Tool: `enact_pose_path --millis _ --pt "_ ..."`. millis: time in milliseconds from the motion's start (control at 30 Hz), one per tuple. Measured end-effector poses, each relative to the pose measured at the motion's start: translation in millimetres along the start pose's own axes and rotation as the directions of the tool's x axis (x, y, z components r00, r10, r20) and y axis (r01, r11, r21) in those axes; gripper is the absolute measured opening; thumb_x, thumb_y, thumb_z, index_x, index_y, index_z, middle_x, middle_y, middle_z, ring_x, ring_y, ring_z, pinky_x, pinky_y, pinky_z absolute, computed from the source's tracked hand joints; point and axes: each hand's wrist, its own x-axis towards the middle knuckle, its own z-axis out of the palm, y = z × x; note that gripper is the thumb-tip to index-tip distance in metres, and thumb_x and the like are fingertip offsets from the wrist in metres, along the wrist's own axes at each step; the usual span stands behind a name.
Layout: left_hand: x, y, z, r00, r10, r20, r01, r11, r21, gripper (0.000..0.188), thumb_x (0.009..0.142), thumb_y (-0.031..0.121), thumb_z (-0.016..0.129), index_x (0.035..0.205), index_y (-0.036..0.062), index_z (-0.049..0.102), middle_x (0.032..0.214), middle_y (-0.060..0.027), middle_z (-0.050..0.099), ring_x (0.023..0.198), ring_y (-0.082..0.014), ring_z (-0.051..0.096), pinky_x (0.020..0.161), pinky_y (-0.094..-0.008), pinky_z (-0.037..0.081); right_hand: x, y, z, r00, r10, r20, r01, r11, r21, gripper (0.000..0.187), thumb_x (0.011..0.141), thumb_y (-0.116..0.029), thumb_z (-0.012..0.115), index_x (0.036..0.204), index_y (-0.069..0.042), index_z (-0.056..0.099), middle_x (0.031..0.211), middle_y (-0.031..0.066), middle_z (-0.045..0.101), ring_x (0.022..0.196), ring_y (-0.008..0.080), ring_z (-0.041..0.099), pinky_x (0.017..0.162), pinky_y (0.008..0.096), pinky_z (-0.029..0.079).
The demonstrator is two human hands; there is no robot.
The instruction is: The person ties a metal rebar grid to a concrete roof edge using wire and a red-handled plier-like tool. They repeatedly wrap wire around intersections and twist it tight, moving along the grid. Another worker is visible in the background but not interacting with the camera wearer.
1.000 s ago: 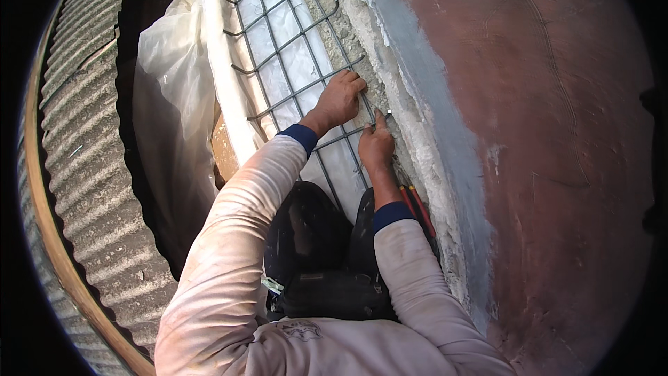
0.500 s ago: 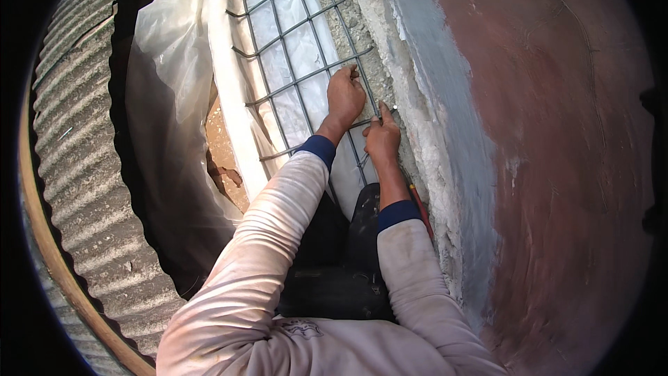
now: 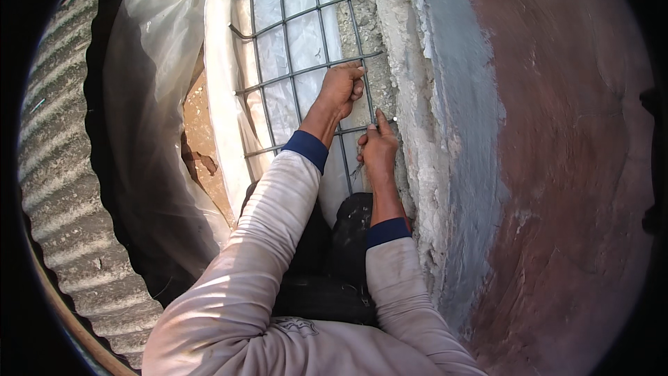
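Observation:
A grid of steel reinforcing bars (image 3: 284, 22) lies lengthwise ahead of me, its short cross bars hooked up at the ends. My left hand (image 3: 339, 92) is closed in a pinch beside the right-hand long bar, just below a crossing. What its fingertips hold is too small to make out. Lower on the same bar, my right hand (image 3: 379, 152) has its index finger stretched up along the steel near another crossing. Its other fingers are curled, and thin tie wires (image 3: 356, 169) stick out from them on the left side.
Clear plastic sheeting (image 3: 156, 49) hangs left of a pale board edge (image 3: 217, 90), with corrugated roofing (image 3: 62, 167) farther left. Rough broken concrete (image 3: 410, 90) runs along the right, against a grey and dark red wall (image 3: 557, 167). My dark-clothed knees are beneath my forearms.
The view has shifted, so the roofing sits farther left. My left fingertips have come to the long bar near the crossing. My right hand stays by its crossing, the wires now showing more plainly.

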Motion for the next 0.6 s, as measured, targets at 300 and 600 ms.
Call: enact_pose_path --millis 300,600 --pt "5.1 -9.4 -2.5 0.998 0.036 -0.046 -0.041 0.994 -0.102 0.052 0.093 -0.004 0.066 0.141 -0.0167 0.053 0.073 -0.0023 0.054 0.045 -0.01 0.042 0.041 -0.0282 0.029 25.7 30.6 -10.7 0.977 -0.211 -0.004 0.2 0.931 -0.306 0.048 0.107 -0.008 0.052 0.155 -0.011 0.059 0.071 0.0025 0.058 0.056 0.0114 0.053 0.047 0.0308 0.048" --pt "8.7 7.2 -7.7 0.997 -0.022 0.07 0.016 0.995 0.097 0.047 0.098 -0.002 0.061 0.142 -0.0145 0.052 0.108 -0.013 0.069 0.052 -0.008 0.046 0.046 -0.0254 0.034 12.3 12.8 -10.7 0.999 0.011 0.037 -0.009 0.998 -0.06 0.055 0.101 -0.003 0.049 0.156 -0.008 0.058 0.074 0.0053 0.061 0.056 0.0124 0.054 0.046 0.035 0.047"
